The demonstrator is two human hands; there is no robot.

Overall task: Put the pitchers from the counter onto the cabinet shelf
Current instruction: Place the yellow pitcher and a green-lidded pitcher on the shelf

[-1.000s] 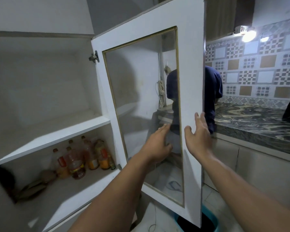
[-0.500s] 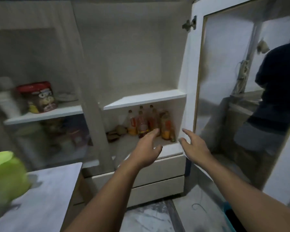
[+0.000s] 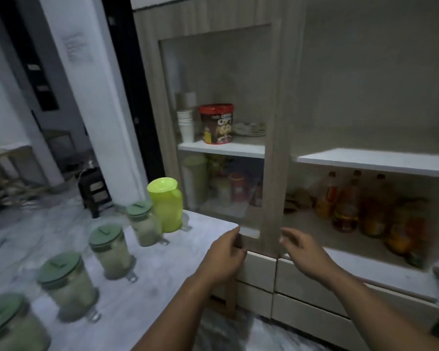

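Observation:
A lime-green pitcher [image 3: 166,206] stands at the far end of the pale counter [image 3: 162,274]. Several clear pitchers with dark green lids [image 3: 110,249] run in a row from it toward me, the nearest [image 3: 10,325] at the bottom left. The cabinet's right compartment is open, and its upper white shelf [image 3: 375,160] is bare. My left hand [image 3: 226,257] hovers by the counter's far corner, fingers loosely curled and holding nothing. My right hand [image 3: 304,252] is relaxed and empty in front of the lower shelf.
Behind the shut glass door [image 3: 218,122] are stacked cups, a red-lidded tub [image 3: 217,124] and plates. Several bottles [image 3: 345,206] stand on the open lower shelf. Drawers [image 3: 314,282] sit below. A dark stool [image 3: 94,191] is on the floor at the left.
My view has swung left from the open cabinet door to the counter, bringing the row of pitchers into sight. Both hands came down, empty, in front of the cabinet's lower edge.

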